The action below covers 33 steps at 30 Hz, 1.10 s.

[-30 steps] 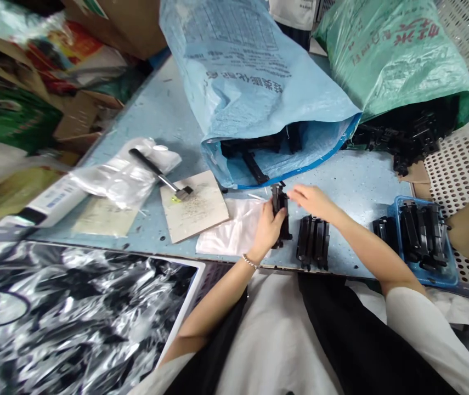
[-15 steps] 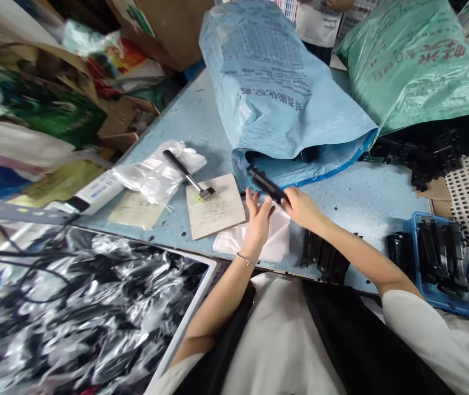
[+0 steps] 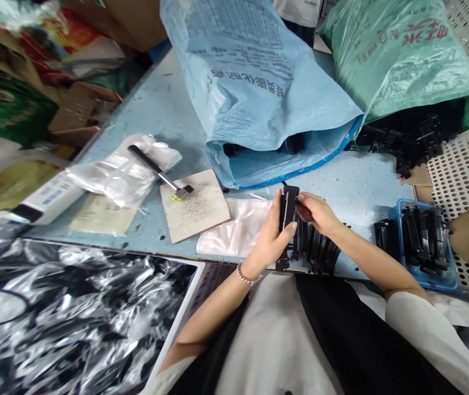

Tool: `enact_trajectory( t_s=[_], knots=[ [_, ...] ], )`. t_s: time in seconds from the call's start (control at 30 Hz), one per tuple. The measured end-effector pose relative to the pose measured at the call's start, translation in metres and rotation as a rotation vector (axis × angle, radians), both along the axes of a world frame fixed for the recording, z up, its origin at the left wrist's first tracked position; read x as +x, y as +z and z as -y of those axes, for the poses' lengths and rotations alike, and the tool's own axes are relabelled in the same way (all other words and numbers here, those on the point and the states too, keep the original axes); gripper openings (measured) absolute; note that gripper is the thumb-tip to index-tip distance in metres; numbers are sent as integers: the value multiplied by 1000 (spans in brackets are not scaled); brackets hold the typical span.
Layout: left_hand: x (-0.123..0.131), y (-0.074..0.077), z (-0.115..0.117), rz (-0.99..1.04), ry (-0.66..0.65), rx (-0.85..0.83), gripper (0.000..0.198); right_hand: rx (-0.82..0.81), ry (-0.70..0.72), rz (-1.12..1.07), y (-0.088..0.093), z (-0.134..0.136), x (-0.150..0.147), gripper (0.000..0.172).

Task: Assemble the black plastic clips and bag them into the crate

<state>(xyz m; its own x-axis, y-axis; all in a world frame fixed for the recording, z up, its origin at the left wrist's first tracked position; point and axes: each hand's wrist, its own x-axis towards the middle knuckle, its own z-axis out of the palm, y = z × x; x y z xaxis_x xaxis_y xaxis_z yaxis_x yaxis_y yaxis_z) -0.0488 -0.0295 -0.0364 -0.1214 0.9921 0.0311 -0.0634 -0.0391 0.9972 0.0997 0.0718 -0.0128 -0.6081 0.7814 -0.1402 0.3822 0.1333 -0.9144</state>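
Note:
An elongated black plastic part (image 3: 289, 202) stands roughly upright near the table's front edge, between my hands. My left hand (image 3: 270, 241) grips it from the left, thumb across its front and fingers along its side. At its upper right edge my right hand (image 3: 320, 214) has its fingers curled in against the part; the fingertips are partly hidden. Just below and right of my hands, several similar black parts (image 3: 320, 249) lie in a row. Clear plastic bags (image 3: 238, 227) lie flat to the left of my left hand.
A blue sack (image 3: 250, 99) opens toward me, and a green sack (image 3: 399, 55) spills black parts. A hammer (image 3: 156, 167) rests on a square board (image 3: 195, 216). At right stands a blue basket (image 3: 450, 282) of black parts. Lower left, a bin holds bagged black pieces (image 3: 94, 307).
The black part has come from the blue sack's mouth toward me and turned upright. My left hand, earlier open beside it, now grips it. The view has shifted right.

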Motion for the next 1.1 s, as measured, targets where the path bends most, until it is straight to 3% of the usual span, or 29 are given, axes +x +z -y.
enact_trajectory(
  t_s=[0.07,0.1,0.23,0.3,0.5,0.57,0.7,0.73,0.9,0.97,1.1],
  knots=[
    [0,-2,-1,40,-37,-29,87,-119,9,-1,-3,3,0,48],
    [-2,-2,-2,99,-68,-73,86,-69,19,24,-1,3,1,48],
    [-7,7,-4,298,-127,-211,75,555,95,241,14,-6,14,39],
    [-7,12,-3,336,-169,-232,72,706,177,295,20,-9,18,41],
    [0,13,2,253,-160,-175,85,269,92,142,12,2,14,61],
    [-1,13,2,282,-144,-184,81,251,106,153,12,5,16,58],
    [-3,16,1,347,-152,-222,76,525,114,236,15,0,21,44],
    [-2,17,1,352,-157,-226,77,527,115,242,15,-2,22,45],
    [-1,13,-7,340,-117,-248,77,147,57,164,12,2,19,57],
    [-5,12,-12,308,-54,-254,73,231,144,208,13,13,20,56],
    [-8,15,-17,330,36,-284,59,766,415,325,10,43,20,44]
  ],
)
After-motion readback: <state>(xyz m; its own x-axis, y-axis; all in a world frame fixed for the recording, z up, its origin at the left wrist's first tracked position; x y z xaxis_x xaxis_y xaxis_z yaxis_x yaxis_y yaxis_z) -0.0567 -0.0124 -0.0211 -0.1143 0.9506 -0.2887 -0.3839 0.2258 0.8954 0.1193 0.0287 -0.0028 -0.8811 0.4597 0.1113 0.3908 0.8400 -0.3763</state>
